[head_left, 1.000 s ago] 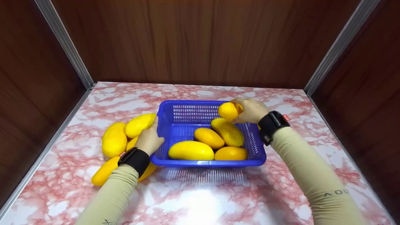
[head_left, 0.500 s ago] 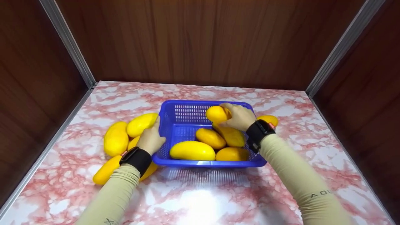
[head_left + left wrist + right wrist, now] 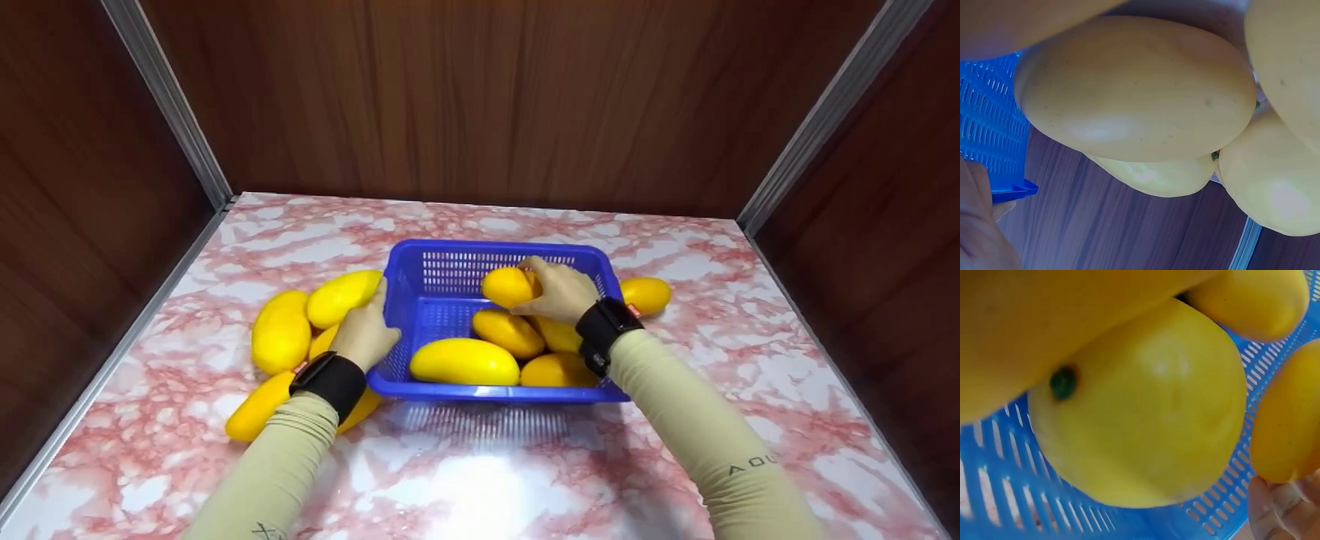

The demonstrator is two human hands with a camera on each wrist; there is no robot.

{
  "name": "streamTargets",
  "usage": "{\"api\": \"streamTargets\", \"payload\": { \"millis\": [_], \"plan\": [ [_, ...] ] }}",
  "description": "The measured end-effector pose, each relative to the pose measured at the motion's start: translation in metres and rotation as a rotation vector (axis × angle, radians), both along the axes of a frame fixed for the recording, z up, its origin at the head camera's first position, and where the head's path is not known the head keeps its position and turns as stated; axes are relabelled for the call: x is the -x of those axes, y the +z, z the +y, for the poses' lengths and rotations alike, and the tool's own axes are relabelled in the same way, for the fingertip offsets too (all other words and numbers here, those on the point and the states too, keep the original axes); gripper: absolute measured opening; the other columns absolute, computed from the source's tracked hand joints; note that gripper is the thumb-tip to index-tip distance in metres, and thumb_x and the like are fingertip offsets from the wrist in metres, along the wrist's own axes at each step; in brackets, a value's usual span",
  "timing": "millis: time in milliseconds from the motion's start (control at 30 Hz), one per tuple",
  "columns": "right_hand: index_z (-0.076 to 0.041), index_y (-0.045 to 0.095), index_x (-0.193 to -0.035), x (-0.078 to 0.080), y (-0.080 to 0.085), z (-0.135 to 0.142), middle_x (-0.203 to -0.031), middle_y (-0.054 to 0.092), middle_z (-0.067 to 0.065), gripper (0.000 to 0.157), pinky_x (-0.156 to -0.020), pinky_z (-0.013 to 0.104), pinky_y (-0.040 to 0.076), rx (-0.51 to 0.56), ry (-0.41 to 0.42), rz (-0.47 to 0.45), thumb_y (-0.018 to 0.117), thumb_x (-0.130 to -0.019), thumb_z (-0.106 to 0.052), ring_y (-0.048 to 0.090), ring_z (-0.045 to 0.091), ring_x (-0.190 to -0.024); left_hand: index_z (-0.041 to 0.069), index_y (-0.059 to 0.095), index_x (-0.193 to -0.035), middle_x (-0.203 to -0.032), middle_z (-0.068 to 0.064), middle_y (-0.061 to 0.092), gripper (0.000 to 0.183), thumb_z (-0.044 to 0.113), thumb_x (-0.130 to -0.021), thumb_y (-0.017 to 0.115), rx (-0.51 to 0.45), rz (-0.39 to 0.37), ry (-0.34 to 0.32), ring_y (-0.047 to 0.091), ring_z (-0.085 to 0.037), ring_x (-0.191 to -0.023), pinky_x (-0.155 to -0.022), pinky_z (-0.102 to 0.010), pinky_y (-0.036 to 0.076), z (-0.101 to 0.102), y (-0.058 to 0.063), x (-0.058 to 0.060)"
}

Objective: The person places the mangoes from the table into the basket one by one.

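A blue plastic basket point(image 3: 495, 392) with slotted walls stands on the table. My left hand point(image 3: 365, 335) grips its left rim, thumb on the inner side; the left wrist view shows the rim between thumb and fingers point(image 3: 979, 197). Inside the basket, toward the back, my right hand point(image 3: 564, 291) holds a yellow mango point(image 3: 505, 287) by its right end. The held mango point(image 3: 1292, 416) also shows at the right of the right wrist view, fingertips at its lower end. Several mangoes lie below: a long one point(image 3: 465, 362) at the front, a smaller one point(image 3: 508, 334) behind it.
Left of the basket several mangoes point(image 3: 280, 331) lie together, partly hidden by my left hand and wrist. One mango point(image 3: 647, 295) rests just outside the right wall. Wood-grain panels point(image 3: 480, 97) enclose the marbled table point(image 3: 480, 480) at the back and both sides.
My right hand has carried the held mango left and down within the basket, uncovering the mango outside the right wall. My left hand keeps its grip on the rim.
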State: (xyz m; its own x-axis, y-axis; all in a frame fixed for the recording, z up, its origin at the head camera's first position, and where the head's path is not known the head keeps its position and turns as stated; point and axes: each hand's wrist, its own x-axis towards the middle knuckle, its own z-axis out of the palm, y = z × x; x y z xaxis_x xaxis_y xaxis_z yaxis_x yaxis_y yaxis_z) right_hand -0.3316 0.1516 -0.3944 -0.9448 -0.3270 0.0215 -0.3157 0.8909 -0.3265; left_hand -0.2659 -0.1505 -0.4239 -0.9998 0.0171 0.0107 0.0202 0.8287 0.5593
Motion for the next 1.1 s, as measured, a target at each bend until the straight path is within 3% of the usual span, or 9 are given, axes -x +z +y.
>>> {"api": "streamTargets", "payload": {
  "millis": [333, 533, 667, 767, 967, 1100],
  "plan": [
    [-0.01, 0.055, -0.134, 0.001, -0.005, -0.003, -0.118, 0.066, 0.014, 0.066, -0.1, 0.048, 0.048, 0.059, 0.014, -0.015, 0.079, -0.081, -0.042, 0.06, 0.033, -0.106, 0.005, 0.015, -0.159, -0.083, -0.021, 0.066, 0.086, 0.014, -0.089, 0.063, 0.0, -0.021, 0.005, 0.061, -0.029, -0.065, -0.069, -0.044, 0.054, 0.0, 0.001, 0.0],
    [-0.004, 0.064, -0.122, 0.002, -0.007, -0.005, -0.112, 0.068, 0.018, 0.042, -0.094, 0.046, 0.05, 0.087, 0.095, 0.043, 0.075, -0.084, -0.017, 0.062, 0.034, -0.101, 0.005, 0.015, -0.159, -0.086, -0.023, 0.067, 0.086, 0.014, -0.089, 0.063, 0.006, -0.018, 0.006, 0.062, -0.03, -0.068, -0.071, -0.045, 0.054, 0.0, 0.0, 0.001],
    [-0.003, 0.068, -0.117, 0.001, -0.011, -0.005, -0.107, 0.068, 0.019, 0.032, -0.087, 0.044, 0.053, 0.084, 0.133, 0.074, 0.07, -0.085, -0.007, 0.062, 0.033, -0.095, 0.007, 0.014, -0.159, -0.1, -0.028, 0.068, 0.086, 0.015, -0.089, 0.064, 0.004, -0.041, 0.019, 0.065, -0.034, -0.081, -0.081, -0.048, 0.053, 0.001, 0.0, 0.0],
    [-0.001, 0.069, -0.118, 0.001, -0.013, -0.005, -0.11, 0.068, 0.02, 0.033, -0.088, 0.045, 0.053, 0.077, 0.159, 0.097, 0.068, -0.085, -0.003, 0.063, 0.034, -0.097, 0.008, 0.013, -0.16, -0.108, -0.03, 0.067, 0.087, 0.016, -0.09, 0.064, -0.001, -0.054, 0.027, 0.065, -0.035, -0.089, -0.086, -0.05, 0.052, 0.0, 0.001, 0.0],
    [0.001, 0.071, -0.111, -0.002, -0.014, -0.004, -0.102, 0.057, 0.018, 0.029, -0.084, 0.044, 0.054, 0.1, 0.165, 0.172, 0.069, -0.083, -0.001, 0.061, 0.034, -0.092, 0.008, 0.012, -0.16, -0.098, -0.027, 0.068, 0.086, 0.016, -0.091, 0.063, -0.009, -0.058, 0.022, 0.064, -0.032, -0.081, -0.08, -0.047, 0.053, 0.0, 0.001, 0.0],
    [0.001, 0.073, -0.103, -0.001, -0.015, -0.003, -0.1, 0.063, 0.019, 0.019, -0.087, 0.045, 0.054, 0.097, 0.201, 0.19, 0.07, -0.084, -0.001, 0.064, 0.035, -0.095, 0.009, 0.012, -0.16, -0.099, -0.026, 0.068, 0.086, 0.016, -0.091, 0.063, -0.013, -0.06, 0.021, 0.064, -0.032, -0.082, -0.081, -0.047, 0.053, 0.0, 0.002, 0.0]
  ]
}}
